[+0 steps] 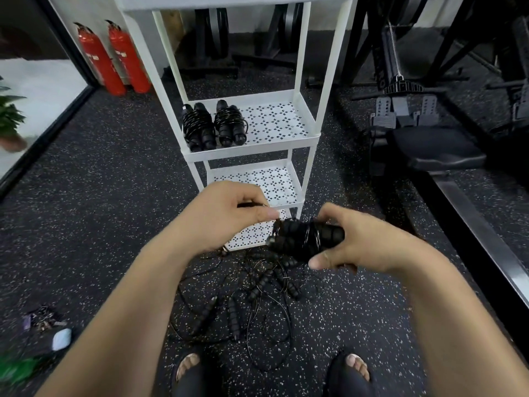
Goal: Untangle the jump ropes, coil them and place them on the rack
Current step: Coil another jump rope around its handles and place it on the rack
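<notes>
Speckled black gym floor (100, 196) spreads beneath a white rack (249, 152). The right hand (369, 242) grips a coiled jump rope (303, 236), its handles bundled with cord wound around them. The left hand (229, 213) pinches the cord's free end (252, 205) just beside it. Two finished coils (213, 126) lie on the rack's middle shelf, and a tangle of ropes (257, 287) lies on the floor below the hands. If the pinched end slips before it is tucked, the springy cord would likely unwind, or catch in the tangle.

No text can be read. The labels on the red fire extinguishers (100, 60) are too small to resolve.
</notes>
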Demonstrator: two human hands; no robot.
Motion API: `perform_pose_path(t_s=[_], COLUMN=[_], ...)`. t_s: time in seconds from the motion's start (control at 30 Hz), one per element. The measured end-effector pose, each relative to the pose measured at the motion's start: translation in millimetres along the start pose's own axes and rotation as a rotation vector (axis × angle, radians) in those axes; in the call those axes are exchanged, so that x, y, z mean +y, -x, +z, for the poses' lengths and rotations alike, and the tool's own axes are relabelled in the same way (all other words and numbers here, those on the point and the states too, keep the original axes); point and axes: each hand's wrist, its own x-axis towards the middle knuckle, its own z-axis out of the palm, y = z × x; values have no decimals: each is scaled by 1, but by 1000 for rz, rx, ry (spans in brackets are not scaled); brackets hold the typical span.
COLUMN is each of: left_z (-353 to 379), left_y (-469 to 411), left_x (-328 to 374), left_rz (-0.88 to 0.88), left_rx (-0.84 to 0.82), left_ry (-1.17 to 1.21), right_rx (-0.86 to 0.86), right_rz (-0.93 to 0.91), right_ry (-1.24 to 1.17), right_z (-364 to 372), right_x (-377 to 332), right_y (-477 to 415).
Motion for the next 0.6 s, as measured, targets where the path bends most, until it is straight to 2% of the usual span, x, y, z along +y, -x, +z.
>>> perform_pose_path(t_s=[0.13,0.27,0.37,0.4,0.5,0.6], left_z=[0,8,16,20,37,53], left_y=[-2,-7,-11,-13,-17,-20], left_x=[-7,-16,-20,-24,-30,-20], left_rz=[-6,-26,-155,-163,-209,-214], left_rx=[38,22,-25,-1,150,96], left_ry=[88,341,592,598,348,287], right_rx=[-286,-362,-286,-239,-75,103], right_rz=[-116,-249,-345,-369,-416,-422], right_ry=[-189,-363,-543,-591,-715,-804], right_z=[3,-1,0,1,3,6], right_x=[-11,-19,-20,-19,-19,-19], right_y=[14,24,24,23,18,11])
